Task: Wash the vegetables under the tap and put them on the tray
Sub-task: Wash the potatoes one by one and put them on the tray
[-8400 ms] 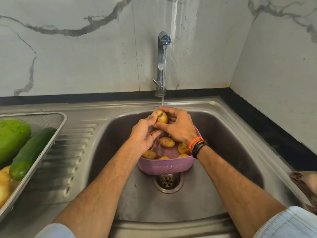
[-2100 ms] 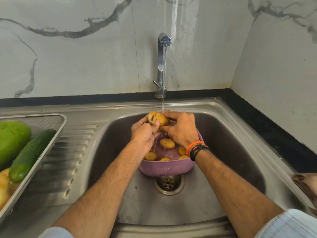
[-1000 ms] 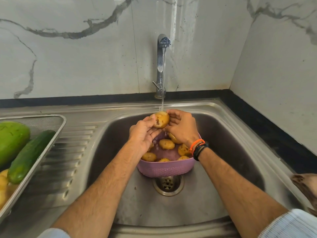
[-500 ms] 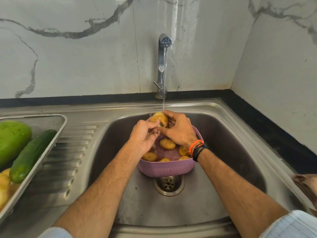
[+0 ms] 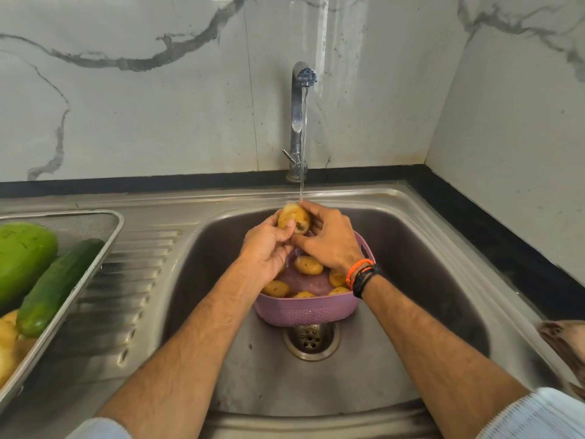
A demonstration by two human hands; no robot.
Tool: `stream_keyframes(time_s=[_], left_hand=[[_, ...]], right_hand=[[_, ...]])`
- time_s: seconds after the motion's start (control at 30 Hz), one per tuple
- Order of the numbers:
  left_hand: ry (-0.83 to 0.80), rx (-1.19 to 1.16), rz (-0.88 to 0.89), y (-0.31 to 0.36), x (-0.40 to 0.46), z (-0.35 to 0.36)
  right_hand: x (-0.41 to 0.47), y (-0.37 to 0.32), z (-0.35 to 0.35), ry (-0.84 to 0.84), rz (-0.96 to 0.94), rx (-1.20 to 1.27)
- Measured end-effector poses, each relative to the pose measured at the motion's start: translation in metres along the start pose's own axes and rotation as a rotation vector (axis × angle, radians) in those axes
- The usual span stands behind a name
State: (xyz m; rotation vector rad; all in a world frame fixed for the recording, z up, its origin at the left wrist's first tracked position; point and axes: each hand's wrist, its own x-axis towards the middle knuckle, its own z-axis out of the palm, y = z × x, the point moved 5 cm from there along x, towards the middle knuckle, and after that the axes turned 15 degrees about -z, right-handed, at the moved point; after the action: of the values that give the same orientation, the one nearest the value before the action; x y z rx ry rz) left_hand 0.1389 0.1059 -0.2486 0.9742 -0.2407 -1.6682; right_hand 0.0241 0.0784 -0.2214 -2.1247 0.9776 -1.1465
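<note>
Both hands hold one yellow potato (image 5: 292,218) under the thin stream from the steel tap (image 5: 299,118). My left hand (image 5: 267,248) grips it from the left and below; my right hand (image 5: 327,240) curls round it from the right. Beneath them a purple perforated basket (image 5: 304,310) stands in the sink (image 5: 421,248) over the drain, with several more potatoes (image 5: 308,265) lying in it. At the left edge the metal mesh tray (image 5: 95,248) holds a cucumber (image 5: 53,286), a large green vegetable (image 5: 22,258) and some yellow potatoes (image 5: 6,340).
A ribbed steel draining board (image 5: 126,280) lies between tray and sink. The drain (image 5: 310,340) shows just in front of the basket. Marble walls close the back and right, with a black counter strip (image 5: 493,236). A brownish object (image 5: 563,346) sits at the sink's right rim.
The potato has been turned between my hands under the water and sits a little further right. Hands stay over the basket; the tray's contents have not moved.
</note>
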Motion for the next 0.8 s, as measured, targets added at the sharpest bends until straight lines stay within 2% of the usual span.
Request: stream_keyframes(time_s=[0.07,0.27,0.43,0.6,0.7,0.8], left_hand=[[0.005,0.002,0.012,-0.0008,0.0008,0.0015],[0.088,-0.031,0.035,-0.0006,0.0066,-0.0052],[0.021,0.007,0.009,-0.0033,0.0067,0.0002],[0.106,-0.022,0.057,-0.0025,0.0049,-0.0033],[0.062,-0.004,0.051,-0.0004,0.0028,-0.0008],[0.014,0.017,0.035,-0.0015,0.0042,0.003]], right_hand=[[-0.0001,0.0,-0.0001,-0.022,-0.01,-0.018],[-0.0047,-0.0031,-0.0002,0.077,0.0,-0.014],[-0.0014,-0.0012,0.0017,-0.033,-0.013,-0.087],[-0.0061,-0.0008,-0.0001,0.08,-0.004,-0.026],[-0.0038,-0.0024,0.0017,0.081,-0.005,-0.018],[-0.0008,0.0004,0.002,0.006,-0.007,-0.054]])
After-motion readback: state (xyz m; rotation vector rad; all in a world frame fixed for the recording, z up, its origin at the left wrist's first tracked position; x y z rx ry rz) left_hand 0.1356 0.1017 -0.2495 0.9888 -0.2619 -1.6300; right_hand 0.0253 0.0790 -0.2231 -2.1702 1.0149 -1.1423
